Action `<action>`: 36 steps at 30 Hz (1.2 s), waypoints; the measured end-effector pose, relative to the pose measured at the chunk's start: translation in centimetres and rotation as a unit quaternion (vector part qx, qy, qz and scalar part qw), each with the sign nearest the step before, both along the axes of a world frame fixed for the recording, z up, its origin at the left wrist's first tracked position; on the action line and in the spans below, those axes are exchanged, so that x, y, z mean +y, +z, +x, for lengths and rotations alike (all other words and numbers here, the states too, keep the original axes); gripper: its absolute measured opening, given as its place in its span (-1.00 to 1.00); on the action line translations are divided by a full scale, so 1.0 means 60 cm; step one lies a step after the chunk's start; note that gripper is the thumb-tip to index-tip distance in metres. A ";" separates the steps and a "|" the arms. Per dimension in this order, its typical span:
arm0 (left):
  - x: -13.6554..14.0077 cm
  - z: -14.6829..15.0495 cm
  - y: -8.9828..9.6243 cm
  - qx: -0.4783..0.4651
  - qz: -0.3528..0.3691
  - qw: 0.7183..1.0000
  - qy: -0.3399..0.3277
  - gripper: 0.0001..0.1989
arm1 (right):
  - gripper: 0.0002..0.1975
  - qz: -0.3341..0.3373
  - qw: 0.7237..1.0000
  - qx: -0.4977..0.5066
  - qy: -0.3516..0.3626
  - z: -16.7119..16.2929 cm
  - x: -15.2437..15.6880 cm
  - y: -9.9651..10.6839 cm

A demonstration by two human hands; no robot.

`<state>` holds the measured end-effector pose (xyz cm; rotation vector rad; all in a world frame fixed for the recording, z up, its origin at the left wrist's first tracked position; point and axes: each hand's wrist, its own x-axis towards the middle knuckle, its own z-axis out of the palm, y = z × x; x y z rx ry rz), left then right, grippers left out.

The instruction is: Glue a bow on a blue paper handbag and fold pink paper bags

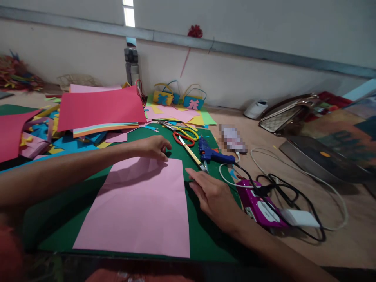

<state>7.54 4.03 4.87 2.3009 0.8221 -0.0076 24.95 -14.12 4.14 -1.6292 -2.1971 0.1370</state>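
Plainly, in the head view, shows a creased pink sheet (pixel 141 211) lying on a green board (pixel 213 241), close to the front edge of the worktop (pixel 232 117). Has the left hand (pixel 154 148) over the sheet's far edge, fingers curled, with a narrow gap and nothing seen between thumb and forefinger; cannot tell whether touching the paper. Has the right hand (pixel 216 196) just off the sheet's right edge, empty, fingers stretched out nearly together. Near the board's far right corner, carries a blue glue gun (pixel 219 156) and yellow-handled scissors (pixel 193 133). Toward the worktop's back edge, bears small paper bags (pixel 163 99).
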 end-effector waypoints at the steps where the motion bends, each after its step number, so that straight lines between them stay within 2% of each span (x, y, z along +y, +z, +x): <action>1: 0.002 -0.002 -0.002 -0.009 0.001 1.000 -0.001 -0.55 | -0.64 -0.030 0.999 0.016 -0.020 -0.002 -0.002 0.003; 4: 0.002 -0.004 -0.008 -0.028 -0.008 1.000 -0.011 -0.61 | -0.56 -0.158 0.978 0.122 -0.058 -0.011 -0.011 0.015; 6: -0.002 -0.004 -0.014 -0.037 -0.014 0.999 -0.017 -0.66 | -0.47 -0.243 0.941 0.221 -0.077 -0.018 -0.015 0.021; 8: -0.007 -0.005 -0.020 -0.046 -0.014 0.999 -0.015 -0.70 | -0.37 -0.299 0.900 0.299 -0.103 -0.026 -0.017 0.021; 11: -0.014 -0.007 -0.029 -0.059 -0.005 0.998 -0.009 -0.69 | -0.23 -0.328 0.858 0.375 -0.124 -0.037 -0.015 0.013; 14: -0.020 -0.011 -0.032 -0.066 0.001 0.998 -0.006 -0.64 | -0.17 -0.327 0.837 0.422 -0.122 -0.045 -0.009 0.005; 17: -0.024 -0.015 -0.030 -0.059 0.003 0.998 -0.003 -0.58 | -0.21 -0.319 0.835 0.435 -0.110 -0.050 -0.002 0.001; 24: -0.027 -0.024 -0.015 -0.021 0.001 1.000 0.005 -0.62 | -0.40 -0.263 0.868 0.406 -0.114 -0.038 0.007 -0.005; 30: -0.032 -0.025 -0.018 -0.005 0.014 1.000 -0.005 -0.91 | -0.38 -0.262 0.852 0.433 -0.131 -0.032 0.010 0.003; 33: -0.036 -0.026 -0.015 -0.006 0.007 1.000 -0.014 -0.94 | -0.36 -0.267 0.845 0.445 -0.129 -0.035 0.015 0.008; 36: -0.037 -0.029 -0.008 -0.016 0.004 1.000 -0.026 -0.95 | -0.33 -0.266 0.853 0.425 -0.146 -0.037 0.028 0.010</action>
